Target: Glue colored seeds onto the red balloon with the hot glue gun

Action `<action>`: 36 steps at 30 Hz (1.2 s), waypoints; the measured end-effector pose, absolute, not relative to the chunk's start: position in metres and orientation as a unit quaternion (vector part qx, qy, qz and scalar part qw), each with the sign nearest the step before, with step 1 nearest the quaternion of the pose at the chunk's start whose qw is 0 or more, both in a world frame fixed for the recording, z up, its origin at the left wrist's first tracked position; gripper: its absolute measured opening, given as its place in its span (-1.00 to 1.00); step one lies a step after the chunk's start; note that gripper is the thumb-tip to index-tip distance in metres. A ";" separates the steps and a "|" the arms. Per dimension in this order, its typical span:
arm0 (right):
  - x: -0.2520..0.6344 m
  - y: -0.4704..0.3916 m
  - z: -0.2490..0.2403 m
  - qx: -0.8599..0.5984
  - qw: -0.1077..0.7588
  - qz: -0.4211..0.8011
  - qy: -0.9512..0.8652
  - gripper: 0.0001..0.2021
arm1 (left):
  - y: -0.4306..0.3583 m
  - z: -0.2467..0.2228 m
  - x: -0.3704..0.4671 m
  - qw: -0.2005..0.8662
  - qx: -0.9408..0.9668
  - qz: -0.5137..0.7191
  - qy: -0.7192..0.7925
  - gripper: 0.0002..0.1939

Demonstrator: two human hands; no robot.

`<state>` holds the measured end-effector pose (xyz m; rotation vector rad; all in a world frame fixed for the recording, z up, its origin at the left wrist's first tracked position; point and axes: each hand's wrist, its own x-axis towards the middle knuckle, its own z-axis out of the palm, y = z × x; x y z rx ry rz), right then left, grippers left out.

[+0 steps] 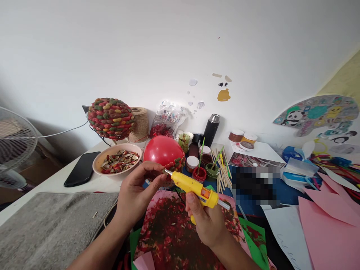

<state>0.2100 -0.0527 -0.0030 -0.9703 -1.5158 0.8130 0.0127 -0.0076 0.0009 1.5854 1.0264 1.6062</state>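
Note:
My right hand (pixel 206 219) is wrapped round the grip of a yellow glue gun (pixel 191 184), its metal nozzle pointing left. At the nozzle tip, my left hand (pixel 137 189) pinches a small dark piece between thumb and fingers. It looks like a shell half, though the fingers mostly cover it. Just behind both hands sits a red balloon (pixel 163 150), its lower right side covered with red and green painted shells (pixel 177 162). To the left, a pink bowl (pixel 97 170) holds loose painted shells (pixel 120 161).
A shell-covered ball (pixel 111 119) stands behind the bowl, beside a twine spool (pixel 140 125). Paint jars (pixel 199 173), wooden sticks (pixel 222 174) and a black thermos (pixel 211 130) are behind the glue gun. Paint-stained paper (pixel 180 228) lies below my hands; a phone (pixel 81 168) lies left.

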 end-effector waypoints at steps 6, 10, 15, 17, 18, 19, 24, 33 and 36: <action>0.210 -0.052 -0.003 -0.422 0.546 0.347 -0.635 -0.36 | -0.008 0.002 0.013 0.322 0.605 0.611 0.397 -0.86; 0.211 -0.053 -0.004 -0.434 0.541 0.344 -0.633 -0.35 | -0.008 0.002 0.012 0.321 0.602 0.614 0.397 -0.85; 0.211 -0.052 -0.005 -0.441 0.535 0.341 -0.635 -0.34 | -0.009 0.000 0.012 0.333 0.597 0.613 0.396 -0.83; 0.211 -0.052 -0.005 -0.440 0.537 0.339 -0.635 -0.34 | -0.008 -0.001 0.012 0.336 0.591 0.615 0.399 -0.81; 0.210 -0.052 -0.005 -0.439 0.540 0.337 -0.634 -0.34 | -0.008 -0.001 0.012 0.337 0.589 0.616 0.400 -0.80; 0.210 -0.052 -0.005 -0.438 0.544 0.336 -0.633 -0.35 | -0.008 -0.002 0.012 0.338 0.587 0.617 0.401 -0.80; 0.211 -0.051 -0.004 -0.429 0.549 0.335 -0.634 -0.36 | -0.008 -0.002 0.012 0.338 0.589 0.615 0.400 -0.80; 0.209 -0.051 -0.005 -0.437 0.538 0.336 -0.638 -0.35 | -0.008 0.001 0.013 0.328 0.590 0.617 0.404 -0.81; 0.209 -0.051 -0.005 -0.444 0.534 0.331 -0.639 -0.35 | -0.008 0.002 0.014 0.325 0.585 0.622 0.406 -0.80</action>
